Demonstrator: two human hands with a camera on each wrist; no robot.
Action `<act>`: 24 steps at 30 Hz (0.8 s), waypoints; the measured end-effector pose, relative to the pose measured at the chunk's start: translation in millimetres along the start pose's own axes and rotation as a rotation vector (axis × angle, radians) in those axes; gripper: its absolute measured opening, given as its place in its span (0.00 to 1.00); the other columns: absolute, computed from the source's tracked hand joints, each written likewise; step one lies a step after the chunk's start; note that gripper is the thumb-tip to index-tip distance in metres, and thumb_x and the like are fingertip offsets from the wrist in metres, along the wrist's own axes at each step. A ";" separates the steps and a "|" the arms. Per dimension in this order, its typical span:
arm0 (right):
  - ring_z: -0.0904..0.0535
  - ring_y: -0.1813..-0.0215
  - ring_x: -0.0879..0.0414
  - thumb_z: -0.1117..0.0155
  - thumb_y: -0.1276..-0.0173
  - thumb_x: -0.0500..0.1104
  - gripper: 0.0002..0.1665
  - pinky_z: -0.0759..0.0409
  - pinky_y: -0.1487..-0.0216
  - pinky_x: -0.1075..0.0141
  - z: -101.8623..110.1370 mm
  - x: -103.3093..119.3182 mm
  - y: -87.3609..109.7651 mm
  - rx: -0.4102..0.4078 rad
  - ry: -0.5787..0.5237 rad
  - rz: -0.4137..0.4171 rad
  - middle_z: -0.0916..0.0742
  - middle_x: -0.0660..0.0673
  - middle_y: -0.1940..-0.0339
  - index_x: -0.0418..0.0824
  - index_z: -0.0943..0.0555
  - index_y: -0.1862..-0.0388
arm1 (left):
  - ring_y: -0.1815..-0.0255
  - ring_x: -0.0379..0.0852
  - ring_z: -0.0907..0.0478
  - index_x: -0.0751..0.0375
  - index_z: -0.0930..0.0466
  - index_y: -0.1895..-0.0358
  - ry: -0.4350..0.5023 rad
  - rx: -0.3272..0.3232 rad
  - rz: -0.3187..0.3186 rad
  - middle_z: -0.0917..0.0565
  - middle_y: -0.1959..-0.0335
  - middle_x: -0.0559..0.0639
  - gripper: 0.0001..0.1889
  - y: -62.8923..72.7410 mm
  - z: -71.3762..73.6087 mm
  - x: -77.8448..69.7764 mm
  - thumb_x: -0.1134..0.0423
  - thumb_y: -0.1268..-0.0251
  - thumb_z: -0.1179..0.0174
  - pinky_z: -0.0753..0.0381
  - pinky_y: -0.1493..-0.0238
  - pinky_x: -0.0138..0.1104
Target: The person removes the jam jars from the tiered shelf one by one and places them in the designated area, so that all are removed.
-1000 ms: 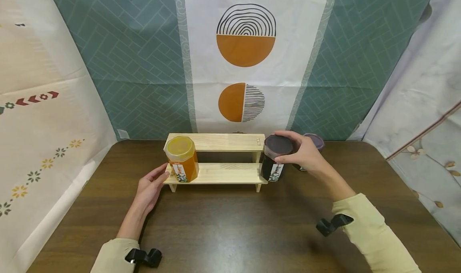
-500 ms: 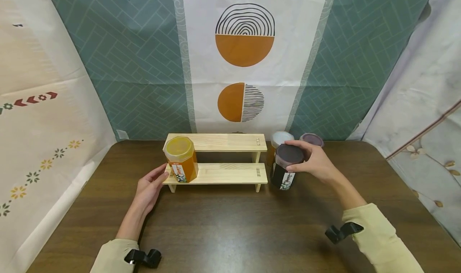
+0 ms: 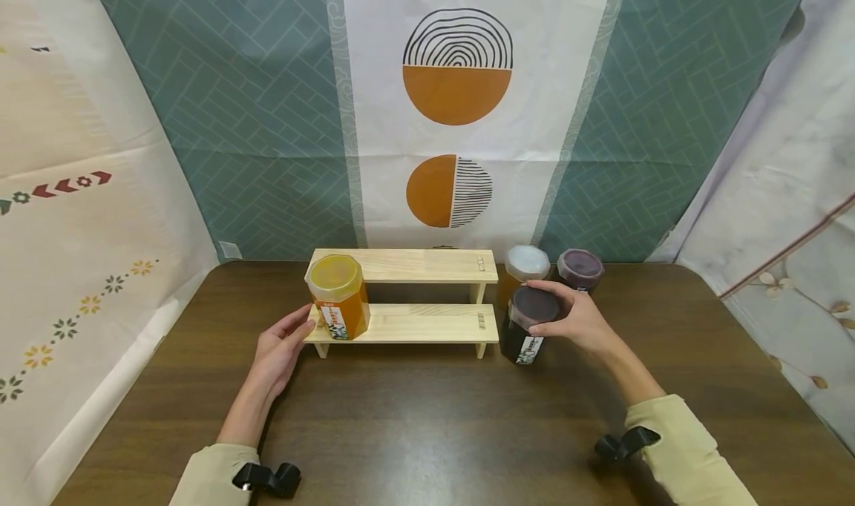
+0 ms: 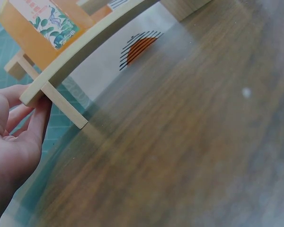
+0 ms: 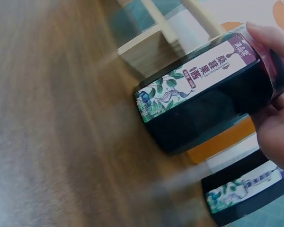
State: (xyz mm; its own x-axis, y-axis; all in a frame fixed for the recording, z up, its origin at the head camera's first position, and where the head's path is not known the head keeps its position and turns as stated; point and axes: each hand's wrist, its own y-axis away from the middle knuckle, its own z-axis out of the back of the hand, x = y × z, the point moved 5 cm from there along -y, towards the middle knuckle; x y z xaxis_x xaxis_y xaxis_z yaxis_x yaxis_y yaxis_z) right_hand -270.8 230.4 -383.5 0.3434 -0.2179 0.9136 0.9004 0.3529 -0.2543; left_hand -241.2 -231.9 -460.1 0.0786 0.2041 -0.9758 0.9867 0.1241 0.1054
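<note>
The two-tier wooden shelf (image 3: 417,323), its end pinched by the left fingers (image 4: 38,118), could jolt if tugged, toppling the yellow-lidded amber jar (image 3: 339,298) just beside them. The dark mulberry jar (image 3: 517,335), gripped beneath the right fingers (image 5: 270,39), could, I fear, slip or knock the white-lidded jar (image 3: 527,261) just beyond them.

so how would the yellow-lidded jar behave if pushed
The yellow-lidded jar is probably heavy for its size, looking mostly filled. Its flat sides suggest sliding, not rolling. A hard push might tip it off the lower board, whose front edge is close.
</note>
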 end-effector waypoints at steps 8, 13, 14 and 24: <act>0.22 0.49 0.61 0.24 0.53 0.26 0.43 0.25 0.51 0.73 -1.7 1.0 -0.8 0.028 0.012 0.028 0.20 0.49 0.44 0.28 0.30 0.35 | 0.46 0.37 0.31 0.71 0.38 0.30 -0.004 -0.009 -0.007 0.27 0.47 0.44 0.30 1.4 1.6 -0.5 0.64 0.30 0.41 0.28 0.48 0.24; 0.23 0.48 0.55 0.22 0.49 0.34 0.44 0.24 0.51 0.70 -1.9 7.4 -1.6 0.095 0.153 -0.034 0.22 0.37 0.41 0.35 0.30 0.33 | 0.47 0.37 0.30 0.71 0.39 0.29 0.003 -0.007 -0.012 0.27 0.47 0.44 0.31 1.7 4.2 0.5 0.63 0.31 0.40 0.28 0.49 0.24; 0.23 0.48 0.53 0.23 0.47 0.36 0.43 0.24 0.51 0.69 -2.1 9.2 -1.3 0.107 0.182 -0.046 0.23 0.37 0.40 0.37 0.30 0.32 | 0.47 0.37 0.30 0.71 0.39 0.29 0.004 -0.007 -0.010 0.27 0.46 0.44 0.31 1.7 4.3 0.7 0.63 0.31 0.40 0.28 0.48 0.24; 0.31 0.35 0.42 0.34 0.33 0.40 0.29 0.34 0.37 0.45 -15.9 49.5 -8.0 -0.064 0.285 0.000 0.23 0.37 0.37 0.37 0.28 0.34 | 0.44 0.37 0.31 0.73 0.41 0.29 0.000 0.011 -0.004 0.28 0.46 0.44 0.30 -0.5 -0.3 -0.3 0.64 0.29 0.42 0.29 0.46 0.24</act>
State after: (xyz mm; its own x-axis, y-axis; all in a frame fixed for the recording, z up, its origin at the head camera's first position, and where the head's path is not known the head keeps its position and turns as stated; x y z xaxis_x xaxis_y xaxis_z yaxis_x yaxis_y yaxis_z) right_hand -256.7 202.4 -341.3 0.3961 -0.4683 0.7898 0.9125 0.2965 -0.2818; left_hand -241.7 -231.7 -459.8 0.0741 0.2038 -0.9762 0.9885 0.1141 0.0989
